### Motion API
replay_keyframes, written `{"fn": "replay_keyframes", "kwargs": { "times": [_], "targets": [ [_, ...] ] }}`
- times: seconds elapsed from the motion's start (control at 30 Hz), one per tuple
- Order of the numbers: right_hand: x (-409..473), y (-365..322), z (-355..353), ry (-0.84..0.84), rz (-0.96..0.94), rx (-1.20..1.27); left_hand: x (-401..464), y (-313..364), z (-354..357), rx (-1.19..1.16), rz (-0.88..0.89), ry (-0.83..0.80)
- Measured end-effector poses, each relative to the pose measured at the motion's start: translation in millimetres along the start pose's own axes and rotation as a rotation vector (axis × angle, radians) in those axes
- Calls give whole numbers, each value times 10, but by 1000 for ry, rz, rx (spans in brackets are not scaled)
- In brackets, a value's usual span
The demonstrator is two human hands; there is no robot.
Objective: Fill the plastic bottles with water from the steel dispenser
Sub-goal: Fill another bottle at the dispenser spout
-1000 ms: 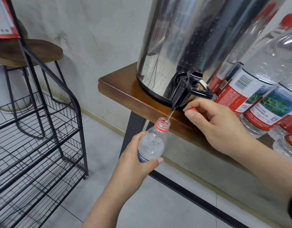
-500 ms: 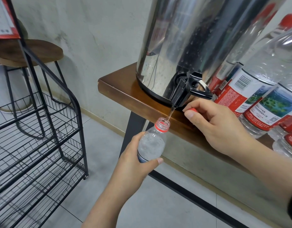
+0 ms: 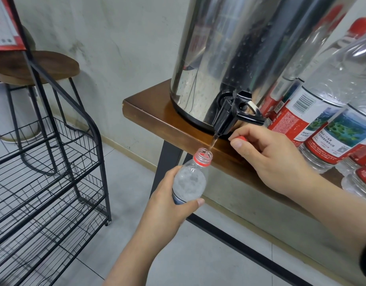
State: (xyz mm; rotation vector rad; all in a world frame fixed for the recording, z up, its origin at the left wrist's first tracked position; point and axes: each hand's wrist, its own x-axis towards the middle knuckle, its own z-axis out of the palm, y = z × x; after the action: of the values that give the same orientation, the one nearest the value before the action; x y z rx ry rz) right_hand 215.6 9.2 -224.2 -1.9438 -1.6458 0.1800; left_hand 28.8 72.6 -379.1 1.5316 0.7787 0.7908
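Steel dispenser (image 3: 239, 48) taken as landmark; it stands at the near-left corner of a wooden table (image 3: 149, 114), its base close to the table edge so that the black tap (image 3: 229, 115) overhangs open floor and a bottle can be brought under it. To the right of the dispenser, on the same table, stands a cluster of large capped bottles with red labels (image 3: 314, 129); whether filled or not, cannot tell with certainty. Well to the left of the dispenser: a black wire rack (image 3: 50, 178) and behind it a round wooden stool (image 3: 44, 65). Below and just in front of the tap, the left hand (image 3: 167, 205) grips the small plastic bottle (image 3: 190, 178), fingers and thumb wrapped round the lower body, leaving neck and open mouth above the grip; the bottle is tilted so its mouth sits directly under the spout. A thin stream (image 3: 214, 141) runs from spout into mouth. Water appears frothy and high in the shoulder, so judged near full. Right hand (image 3: 268, 157) rests just below the tap lever, at the table edge, thumb and forefinger pinching the red cap (image 3: 240, 138), presumably kept ready for resealing and close to the lever for shut-off. Lever itself not touched by either hand.
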Motion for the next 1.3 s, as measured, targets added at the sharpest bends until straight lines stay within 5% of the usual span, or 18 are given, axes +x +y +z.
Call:
{"fn": "replay_keyframes", "kwargs": {
  "times": [1.3],
  "targets": [
    [-25,18,-2,40,-80,-61,-2,4,16,-3,5,-2]
  ]
}}
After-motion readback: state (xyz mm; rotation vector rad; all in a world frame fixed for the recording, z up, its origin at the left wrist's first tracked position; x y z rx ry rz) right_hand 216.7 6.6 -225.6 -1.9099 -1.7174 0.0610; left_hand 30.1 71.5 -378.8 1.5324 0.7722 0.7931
